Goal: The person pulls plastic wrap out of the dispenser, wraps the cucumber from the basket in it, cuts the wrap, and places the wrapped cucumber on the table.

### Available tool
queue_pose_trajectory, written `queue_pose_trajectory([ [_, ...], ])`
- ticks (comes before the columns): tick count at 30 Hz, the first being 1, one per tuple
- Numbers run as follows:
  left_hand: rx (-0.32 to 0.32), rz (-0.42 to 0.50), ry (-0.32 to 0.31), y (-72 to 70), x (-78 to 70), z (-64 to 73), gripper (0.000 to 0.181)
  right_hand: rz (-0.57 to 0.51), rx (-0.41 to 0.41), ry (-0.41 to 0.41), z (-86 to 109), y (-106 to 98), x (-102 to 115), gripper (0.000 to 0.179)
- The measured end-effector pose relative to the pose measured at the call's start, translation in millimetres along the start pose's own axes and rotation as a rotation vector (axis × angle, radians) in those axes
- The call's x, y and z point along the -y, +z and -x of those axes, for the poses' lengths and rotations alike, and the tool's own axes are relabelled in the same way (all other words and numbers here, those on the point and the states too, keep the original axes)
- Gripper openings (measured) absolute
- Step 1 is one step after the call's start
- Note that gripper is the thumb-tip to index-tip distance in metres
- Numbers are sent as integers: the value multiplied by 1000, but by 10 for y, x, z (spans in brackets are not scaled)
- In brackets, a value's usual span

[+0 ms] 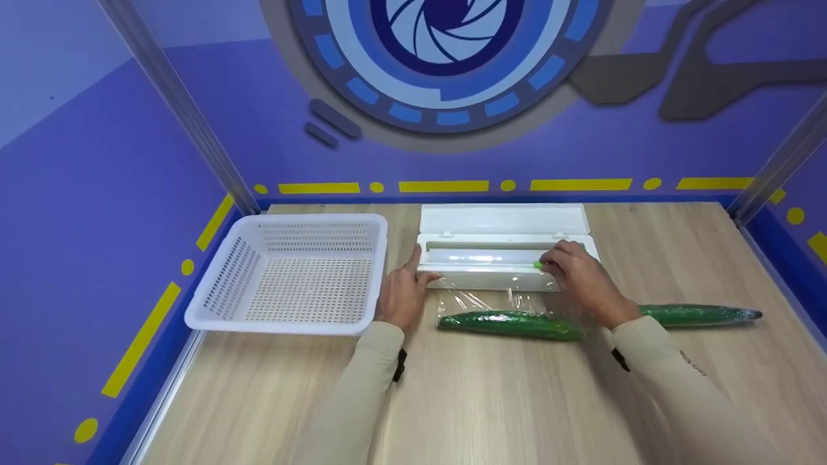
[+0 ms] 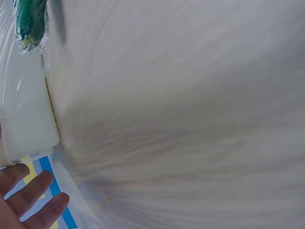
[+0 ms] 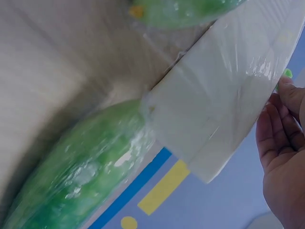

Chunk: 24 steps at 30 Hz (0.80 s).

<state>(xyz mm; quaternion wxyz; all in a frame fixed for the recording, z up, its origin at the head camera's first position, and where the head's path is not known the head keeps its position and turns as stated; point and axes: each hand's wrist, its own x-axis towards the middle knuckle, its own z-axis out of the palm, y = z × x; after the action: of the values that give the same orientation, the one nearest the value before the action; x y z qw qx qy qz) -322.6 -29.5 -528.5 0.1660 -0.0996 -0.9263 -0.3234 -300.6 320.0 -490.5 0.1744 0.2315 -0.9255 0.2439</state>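
A white cling film dispenser (image 1: pixel 491 280) lies with its lid (image 1: pixel 504 218) raised and a film roll (image 1: pixel 481 258) inside. My left hand (image 1: pixel 402 290) touches its left end, thumb along the front and index finger along the side; the other fingers (image 2: pixel 33 193) extend past the end in the left wrist view. With thumb and fingers, my right hand (image 1: pixel 585 281) pinches a small green slider (image 1: pixel 537 265) on the dispenser's edge. Clear film (image 1: pixel 475 299) stretches from the box down over a green cucumber (image 1: pixel 510 324) in front.
A second cucumber (image 1: pixel 701 315), wrapped in film, lies to the right, partly behind my right wrist. At the left stands a white perforated basket (image 1: pixel 284 327). All rest on a wooden tabletop (image 1: pixel 465 407) bordered by blue-purple panels (image 1: pixel 452 161) at the back and sides.
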Motion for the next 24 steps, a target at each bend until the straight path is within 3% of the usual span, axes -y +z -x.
queue_pose_trajectory([
  [8,-1,5,-9,-18,9,11,76,15,-55,-82,66,-71,-84,14],
  [18,4,25,16,-36,-21,17,75,9,-71,-118,107,-113,-157,14],
  [24,30,38,-16,-37,-16,16,77,-2,-64,-97,129,-147,-184,15],
])
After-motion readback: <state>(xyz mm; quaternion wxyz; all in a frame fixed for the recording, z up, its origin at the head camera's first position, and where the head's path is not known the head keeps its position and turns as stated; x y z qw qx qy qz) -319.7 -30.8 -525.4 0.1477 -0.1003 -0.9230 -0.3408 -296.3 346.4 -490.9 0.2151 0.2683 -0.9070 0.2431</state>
